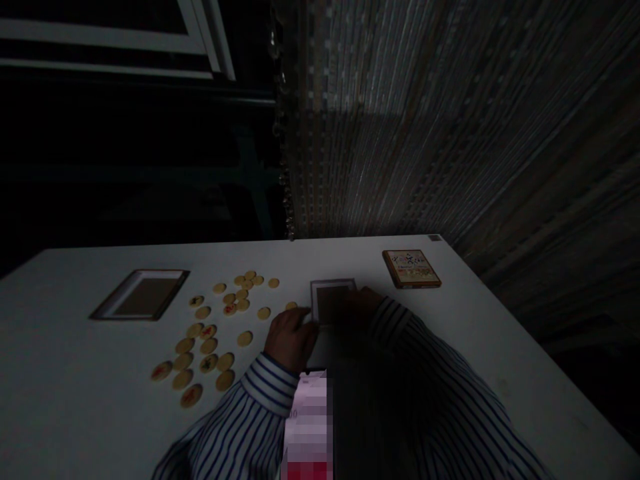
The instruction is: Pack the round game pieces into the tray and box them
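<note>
Between my hands a small shallow box (333, 283), pale-rimmed with a brown floor, lies on the white table (100, 373). My left hand (291, 339) has its fingers closed at the box's left near corner. At the box's right side is my right hand (363, 303); its fingers are lost in dark shadow, so I cannot see what they do. Round wooden Chinese chess pieces (209, 363) lie scattered left of my left hand, a few with red or dark marks. One piece (291, 306) lies just beyond my left fingers.
Another shallow open box or lid (145, 298) rests at the left. A flat brown box with a printed top (413, 268) lies at the right back. A phone with a lit screen (307, 420) is at the near edge, below my hands. A string curtain (380, 133) hangs behind the table.
</note>
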Available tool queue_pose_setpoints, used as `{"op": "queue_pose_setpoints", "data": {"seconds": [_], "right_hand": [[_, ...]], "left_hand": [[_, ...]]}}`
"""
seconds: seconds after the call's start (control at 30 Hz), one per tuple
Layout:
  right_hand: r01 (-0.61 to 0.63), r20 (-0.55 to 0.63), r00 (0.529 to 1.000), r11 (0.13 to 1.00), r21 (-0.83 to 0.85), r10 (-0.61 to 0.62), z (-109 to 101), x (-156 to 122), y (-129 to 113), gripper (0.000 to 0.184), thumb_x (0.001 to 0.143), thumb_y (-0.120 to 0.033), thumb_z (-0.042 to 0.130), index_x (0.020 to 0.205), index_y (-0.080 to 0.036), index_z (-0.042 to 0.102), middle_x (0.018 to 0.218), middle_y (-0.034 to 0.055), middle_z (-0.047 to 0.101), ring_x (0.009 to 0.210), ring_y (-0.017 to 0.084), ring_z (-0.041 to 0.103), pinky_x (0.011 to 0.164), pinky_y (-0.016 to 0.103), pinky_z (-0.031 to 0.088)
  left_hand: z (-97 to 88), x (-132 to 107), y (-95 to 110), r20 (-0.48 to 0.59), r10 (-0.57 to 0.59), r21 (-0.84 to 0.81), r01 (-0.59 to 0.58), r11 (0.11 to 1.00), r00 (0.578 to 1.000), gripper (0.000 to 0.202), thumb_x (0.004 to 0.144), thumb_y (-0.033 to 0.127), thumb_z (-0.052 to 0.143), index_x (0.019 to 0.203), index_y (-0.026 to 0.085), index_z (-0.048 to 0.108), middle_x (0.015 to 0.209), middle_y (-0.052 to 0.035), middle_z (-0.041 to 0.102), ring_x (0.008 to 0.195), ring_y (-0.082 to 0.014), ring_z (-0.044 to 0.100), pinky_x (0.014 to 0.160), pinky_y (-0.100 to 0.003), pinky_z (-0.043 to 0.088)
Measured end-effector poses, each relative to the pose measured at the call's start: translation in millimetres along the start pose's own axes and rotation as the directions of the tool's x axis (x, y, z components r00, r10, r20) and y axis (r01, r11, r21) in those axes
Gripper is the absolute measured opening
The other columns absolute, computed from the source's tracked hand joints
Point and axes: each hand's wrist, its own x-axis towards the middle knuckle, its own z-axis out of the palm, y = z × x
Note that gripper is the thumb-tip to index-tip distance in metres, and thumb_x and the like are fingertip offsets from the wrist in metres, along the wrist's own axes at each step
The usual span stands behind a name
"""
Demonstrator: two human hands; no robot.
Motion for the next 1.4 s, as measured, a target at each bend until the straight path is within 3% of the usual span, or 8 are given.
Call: {"op": "queue_pose_setpoints", "data": {"seconds": [0.3, 0.63, 0.9, 1.23, 1.4], "right_hand": [[0.014, 0.013, 1.0, 1.0, 0.017, -0.014, -2.2, -1.7, 2.4, 0.023, 0.08, -0.032, 0.045, 0.091, -0.023, 0.064, 0.104, 0.0054, 0.063, 0.096, 0.02, 0.057, 0.078, 0.03, 0.042], [0.019, -0.13, 0.991, 1.0, 0.017, -0.017, -5.0, -15.4, 15.9, 0.032, 0.079, -0.047, 0.044, 0.091, -0.026, 0.064, 0.098, 0.0045, 0.065, 0.088, 0.019, 0.06, 0.068, 0.025, 0.043], [0.003, -0.067, 0.998, 1.0, -0.008, -0.004, -5.9, -15.5, 14.8, 0.033, 0.079, -0.046, 0.043, 0.094, -0.025, 0.064, 0.097, 0.0059, 0.065, 0.088, 0.021, 0.06, 0.068, 0.028, 0.044], [-0.004, 0.03, 1.0, 1.0, -0.008, 0.004, -3.7, -4.9, 7.1, 0.026, 0.08, -0.036, 0.044, 0.092, -0.024, 0.063, 0.104, 0.0064, 0.063, 0.098, 0.024, 0.056, 0.079, 0.038, 0.041], [-0.029, -0.003, 1.0, 1.0, -0.002, 0.029, -1.8, -5.2, 5.1, 0.027, 0.079, -0.039, 0.044, 0.09, -0.025, 0.064, 0.1, 0.0057, 0.065, 0.095, 0.022, 0.057, 0.081, 0.038, 0.039]], "left_hand": [[-1.4, 0.3, 0.1, 0.001, 0.003, -0.012, -0.003, 1.0, 1.0, 0.017, 0.077, 0.026, 0.052, 0.085, 0.022, 0.066, 0.101, -0.0095, 0.061, 0.093, -0.024, 0.055, 0.076, -0.042, 0.046], [0.3, 0.1, -1.6, -0.006, 0.018, -0.016, -0.018, 1.0, 1.0, 0.018, 0.078, 0.027, 0.051, 0.084, 0.022, 0.066, 0.1, -0.01, 0.061, 0.091, -0.0234, 0.055, 0.075, -0.042, 0.046], [-0.5, -0.4, -2.0, 0.001, 0.017, -0.01, -0.017, 1.0, 1.0, 0.019, 0.078, 0.027, 0.05, 0.086, 0.021, 0.066, 0.102, -0.0098, 0.06, 0.094, -0.0241, 0.054, 0.076, -0.042, 0.046], [-0.7, 0.8, 1.4, -0.003, -0.006, -0.007, 0.006, 1.0, 1.0, 0.017, 0.076, 0.025, 0.052, 0.083, 0.021, 0.067, 0.099, -0.0099, 0.061, 0.091, -0.0246, 0.055, 0.074, -0.042, 0.046], [-1.5, 1.7, 1.0, -0.009, 0.003, -0.007, -0.003, 1.0, 1.0, 0.016, 0.076, 0.025, 0.053, 0.082, 0.021, 0.067, 0.099, -0.0099, 0.061, 0.09, -0.0245, 0.056, 0.074, -0.042, 0.046]]}}
